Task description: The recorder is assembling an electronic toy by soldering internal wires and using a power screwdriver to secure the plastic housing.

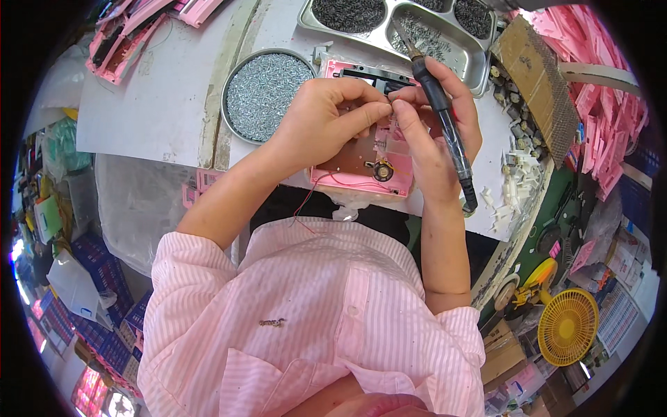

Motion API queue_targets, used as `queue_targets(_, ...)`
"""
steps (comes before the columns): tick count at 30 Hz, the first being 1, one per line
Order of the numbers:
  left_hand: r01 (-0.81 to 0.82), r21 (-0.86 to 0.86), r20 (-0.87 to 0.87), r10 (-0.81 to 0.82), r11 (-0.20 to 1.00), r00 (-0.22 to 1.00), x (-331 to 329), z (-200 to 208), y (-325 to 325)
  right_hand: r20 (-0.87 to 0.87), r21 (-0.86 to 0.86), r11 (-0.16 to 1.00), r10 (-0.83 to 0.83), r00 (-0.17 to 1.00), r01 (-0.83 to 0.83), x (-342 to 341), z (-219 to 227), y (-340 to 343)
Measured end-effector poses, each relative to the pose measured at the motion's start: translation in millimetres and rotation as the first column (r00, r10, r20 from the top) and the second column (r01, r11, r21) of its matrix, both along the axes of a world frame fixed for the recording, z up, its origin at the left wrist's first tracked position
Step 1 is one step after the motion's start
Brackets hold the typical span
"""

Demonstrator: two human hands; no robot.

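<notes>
In front of me lies a pink plastic housing (333, 179) with a brown panel, a black strip along its far side and thin red wires trailing off the near edge. A small round black part (381, 171) sits near its front edge. My left hand (330, 115) is closed over the housing, thumb and forefinger pinched together. My right hand (445, 142) carries a slim black electric screwdriver (440, 97) between its fingers, metal tip pointing away to the upper left. Its thumb meets the left fingertips over the housing. Anything small pinched there is hidden.
Left of the housing stands a round metal tray (226, 101) full of small silvery screws. A divided steel tray (476, 76) of screws sits beyond. White plastic pieces (521, 182) and small dark parts lie rightward, beside cardboard (538, 73) and stacked pink parts (597, 104). A yellow fan (568, 326) stands lower right.
</notes>
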State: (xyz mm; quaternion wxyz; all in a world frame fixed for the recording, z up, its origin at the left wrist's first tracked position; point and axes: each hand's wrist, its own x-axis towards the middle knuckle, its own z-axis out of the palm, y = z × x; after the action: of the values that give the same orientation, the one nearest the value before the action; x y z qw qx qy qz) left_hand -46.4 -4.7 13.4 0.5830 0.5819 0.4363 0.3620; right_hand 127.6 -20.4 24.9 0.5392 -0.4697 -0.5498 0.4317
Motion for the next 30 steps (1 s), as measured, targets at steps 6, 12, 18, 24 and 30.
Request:
queue_targets(6,0.027,-0.077,0.111,-0.019,0.997,0.994,-0.8,-2.3,0.9,-0.015,-0.035,0.999,0.002,1.000,-0.003,1.8,-3.9,-4.4)
queue_targets(12,0.057,-0.084,0.066,-0.052,0.995,0.996,0.1,-0.7,2.7,-0.115,-0.029,0.999,0.018,0.993,-0.022,-0.1,-6.1,-3.4)
queue_targets(18,0.046,-0.129,0.116,-0.031,0.991,0.993,-1.1,-2.5,4.3,-0.039,-0.017,1.000,0.002,0.999,-0.003,1.7,-10.1,-3.2)
queue_targets(24,0.069,-0.127,0.102,-0.056,0.989,0.993,-1.5,0.5,3.9,-0.071,-0.031,0.999,-0.011,0.997,0.009,-0.7,-7.6,-3.5)
queue_targets(30,0.059,-0.148,0.109,-0.043,0.987,0.993,-1.2,0.6,2.6,-0.095,0.012,0.999,-0.033,0.995,0.034,-2.5,-10.5,-3.9)
